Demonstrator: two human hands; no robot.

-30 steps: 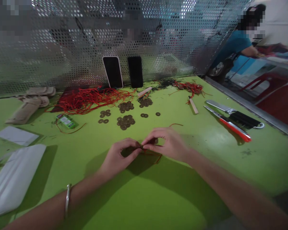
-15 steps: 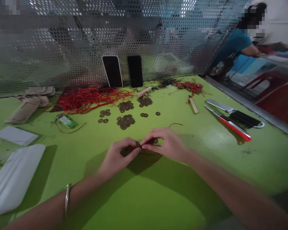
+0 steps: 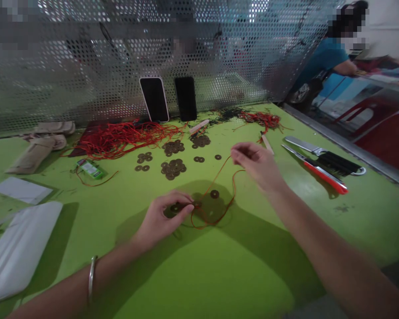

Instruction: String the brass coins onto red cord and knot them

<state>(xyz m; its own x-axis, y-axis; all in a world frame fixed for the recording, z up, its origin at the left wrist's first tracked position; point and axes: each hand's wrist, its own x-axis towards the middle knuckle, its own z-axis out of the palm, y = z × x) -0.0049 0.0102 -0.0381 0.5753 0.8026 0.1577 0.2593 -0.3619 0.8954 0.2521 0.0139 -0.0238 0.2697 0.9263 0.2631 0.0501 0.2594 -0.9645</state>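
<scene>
Left hand [image 3: 162, 217] pinching coins [image 3: 176, 207], right hand [image 3: 257, 165] drawing red cord [image 3: 219, 181] beyond them; tension should be kept even.

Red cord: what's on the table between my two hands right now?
Head view: the red cord spans from left hand up to right hand; one loose coin lies on the green table between them.

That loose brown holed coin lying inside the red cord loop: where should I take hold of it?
Pinch the loose brown holed coin by opposite rim edges, coming straight down from above. It lies flat on the green table, so no side offers purchase, and the thin red cord curves round it, leaving the top clear.
</scene>
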